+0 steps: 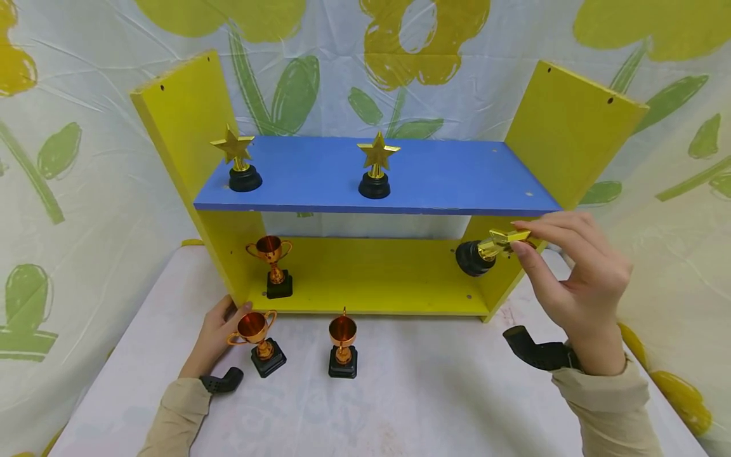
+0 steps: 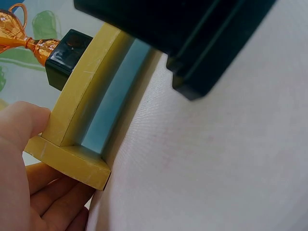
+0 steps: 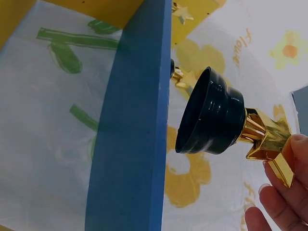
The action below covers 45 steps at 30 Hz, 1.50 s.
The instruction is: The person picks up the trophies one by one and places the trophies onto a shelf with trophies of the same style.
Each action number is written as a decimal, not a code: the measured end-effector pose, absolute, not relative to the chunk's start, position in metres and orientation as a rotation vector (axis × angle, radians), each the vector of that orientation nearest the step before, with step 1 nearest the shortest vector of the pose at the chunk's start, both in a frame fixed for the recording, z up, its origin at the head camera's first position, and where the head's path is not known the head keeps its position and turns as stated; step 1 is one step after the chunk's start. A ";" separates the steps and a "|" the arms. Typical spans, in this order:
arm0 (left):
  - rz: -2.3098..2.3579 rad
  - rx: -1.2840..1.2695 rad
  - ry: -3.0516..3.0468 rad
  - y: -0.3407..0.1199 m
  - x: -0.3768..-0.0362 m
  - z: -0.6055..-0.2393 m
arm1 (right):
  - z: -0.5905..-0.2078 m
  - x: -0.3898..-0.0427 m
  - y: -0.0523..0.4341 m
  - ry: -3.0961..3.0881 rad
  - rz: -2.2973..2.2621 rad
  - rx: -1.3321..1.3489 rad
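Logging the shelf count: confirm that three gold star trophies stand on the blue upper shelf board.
Not three: the head view shows two gold star trophies on the blue upper shelf board. The right hand holds a third star trophy sideways below it.

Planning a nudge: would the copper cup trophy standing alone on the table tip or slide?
The cup trophy would probably tip: its bowl sits high on a thin stem over a small black base. It looks light, likely plastic. On the cloth-covered table it may catch rather than slide.

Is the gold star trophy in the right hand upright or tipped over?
Tipped. The gold star trophy with the round black base lies nearly sideways in the air, base pointing left, star pinched by the right hand beside the blue shelf board.
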State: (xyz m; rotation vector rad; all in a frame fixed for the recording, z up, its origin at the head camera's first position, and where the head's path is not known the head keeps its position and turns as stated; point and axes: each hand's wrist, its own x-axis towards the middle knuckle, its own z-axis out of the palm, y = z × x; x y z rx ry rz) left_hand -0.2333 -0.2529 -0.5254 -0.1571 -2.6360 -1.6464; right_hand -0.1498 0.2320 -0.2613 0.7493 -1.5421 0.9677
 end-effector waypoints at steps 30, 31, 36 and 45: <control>-1.533 -0.151 -2.676 -0.253 -0.234 -0.526 | -0.216 -0.160 0.228 -1.576 0.940 0.683; -1.534 -0.147 -2.677 -0.253 -0.234 -0.525 | -0.214 -0.161 0.229 -1.581 0.931 0.676; -1.523 -0.155 -2.671 -0.251 -0.234 -0.524 | -0.206 -0.165 0.232 -1.613 0.907 0.660; -1.548 -0.168 -2.660 -0.252 -0.234 -0.526 | -0.200 -0.174 0.233 -1.636 1.038 0.656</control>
